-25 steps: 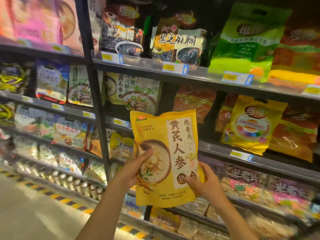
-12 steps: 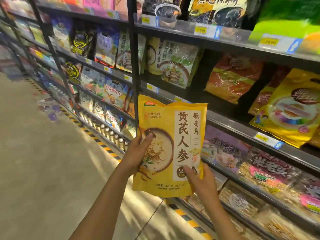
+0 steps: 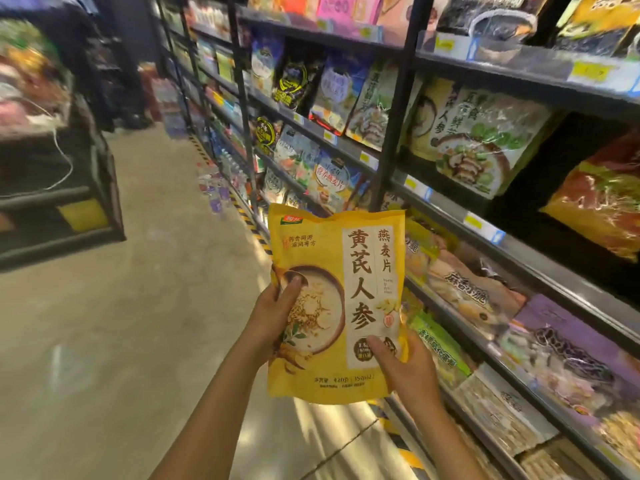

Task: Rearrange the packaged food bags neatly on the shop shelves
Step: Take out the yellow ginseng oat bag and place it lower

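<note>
One yellow oat bag (image 3: 341,289), gripped at its sides by left hand (image 3: 273,320) and right hand (image 3: 405,368), is not yet on the shelves (image 3: 540,258)

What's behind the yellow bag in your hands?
Past the yellow bag's edges: shelved bags at right, striped floor tape at left. The shelf stretch straight behind it is covered.

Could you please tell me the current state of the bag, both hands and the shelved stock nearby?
yellow bag: upright, off the shelves, held by both hands.
left hand: grips the bag's left edge, thumb on the front.
right hand: grips its lower right corner.
green-white bag: on the shelves, tilted.
</note>
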The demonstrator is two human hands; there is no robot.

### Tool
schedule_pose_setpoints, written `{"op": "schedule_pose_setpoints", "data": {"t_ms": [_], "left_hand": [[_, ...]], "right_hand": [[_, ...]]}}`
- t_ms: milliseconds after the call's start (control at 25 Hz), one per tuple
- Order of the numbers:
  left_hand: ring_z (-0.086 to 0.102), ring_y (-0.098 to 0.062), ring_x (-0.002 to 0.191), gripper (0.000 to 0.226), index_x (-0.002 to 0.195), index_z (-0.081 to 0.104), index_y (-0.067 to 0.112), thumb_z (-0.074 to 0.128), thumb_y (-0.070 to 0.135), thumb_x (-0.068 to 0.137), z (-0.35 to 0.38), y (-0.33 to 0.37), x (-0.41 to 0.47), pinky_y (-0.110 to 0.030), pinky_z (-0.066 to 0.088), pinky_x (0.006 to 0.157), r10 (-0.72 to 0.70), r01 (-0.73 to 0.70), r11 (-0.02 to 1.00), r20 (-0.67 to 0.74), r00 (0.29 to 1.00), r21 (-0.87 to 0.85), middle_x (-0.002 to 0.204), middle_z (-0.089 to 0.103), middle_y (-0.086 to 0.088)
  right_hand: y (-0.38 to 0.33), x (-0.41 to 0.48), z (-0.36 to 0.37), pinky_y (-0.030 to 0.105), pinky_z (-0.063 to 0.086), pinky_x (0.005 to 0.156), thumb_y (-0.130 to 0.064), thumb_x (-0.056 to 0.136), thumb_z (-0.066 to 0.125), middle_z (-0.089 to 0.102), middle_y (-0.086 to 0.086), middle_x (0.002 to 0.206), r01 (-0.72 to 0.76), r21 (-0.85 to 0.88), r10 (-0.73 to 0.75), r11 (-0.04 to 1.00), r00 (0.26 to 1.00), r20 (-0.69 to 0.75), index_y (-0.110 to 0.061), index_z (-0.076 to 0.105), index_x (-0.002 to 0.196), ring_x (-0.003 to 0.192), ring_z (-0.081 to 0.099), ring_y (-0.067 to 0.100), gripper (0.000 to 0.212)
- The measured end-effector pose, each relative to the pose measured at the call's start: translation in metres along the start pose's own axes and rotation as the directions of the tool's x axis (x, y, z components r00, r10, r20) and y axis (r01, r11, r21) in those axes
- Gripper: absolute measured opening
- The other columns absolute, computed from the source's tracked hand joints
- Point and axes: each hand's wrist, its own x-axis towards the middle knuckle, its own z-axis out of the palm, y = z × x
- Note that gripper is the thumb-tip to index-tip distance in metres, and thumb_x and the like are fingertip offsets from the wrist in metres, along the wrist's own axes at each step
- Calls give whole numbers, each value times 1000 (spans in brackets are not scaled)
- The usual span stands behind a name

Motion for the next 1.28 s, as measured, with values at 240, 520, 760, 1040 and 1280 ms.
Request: {"op": "schedule_pose_setpoints", "data": {"t_ms": [240, 520, 760, 1040, 1280], "left_hand": [[77, -20, 105, 29, 119, 69, 30, 57, 49, 102, -118, 22, 31, -42, 61, 93, 23, -27, 999, -171, 985, -20, 111, 81, 1], [76, -20, 108, 28, 122, 68, 31, 58, 48, 102, -259, 63, 85, -45, 60, 97, 36, -54, 997, -288, 957, -54, 114, 80, 1], [76, -28, 108, 38, 139, 59, 23, 63, 23, 101, -336, 75, 133, -40, 64, 84, 20, -48, 989, -193, 981, -143, 125, 76, -9], [73, -33, 114, 42, 143, 53, 31, 60, 21, 103, -374, 81, 232, -41, 65, 80, -6, -26, 980, -162, 987, -196, 131, 74, -7], [75, -25, 111, 43, 140, 57, 22, 67, 16, 99, -372, 120, 359, -36, 64, 86, 42, -63, 996, -261, 964, -69, 124, 77, -5]], "right_hand": [[-17, 49, 126, 43, 63, 85, -57, 72, 86, 80, -11, 105, -9, -16, 11, 1000, 983, 183, -33, 68, 121, 93, 77, 9, 57], [-56, 102, 284, 32, 61, 79, -38, 82, 84, 81, -12, 101, 31, -23, -23, 999, 951, 308, -31, 70, 117, 89, 77, 6, 39], [-73, 149, 366, 39, 63, 82, -57, 70, 80, 81, -9, 101, -16, 4, 14, 1000, 947, 321, -27, 73, 115, 91, 78, 11, 54], [-81, 251, 439, 39, 62, 82, -61, 68, 85, 81, -7, 105, -18, 61, -3, 998, 944, 330, -29, 72, 117, 93, 78, 12, 60], [-108, 379, 485, 41, 64, 81, -60, 70, 82, 81, -8, 105, 11, 83, -40, 996, 931, 363, -28, 71, 119, 95, 78, 13, 59]]}}
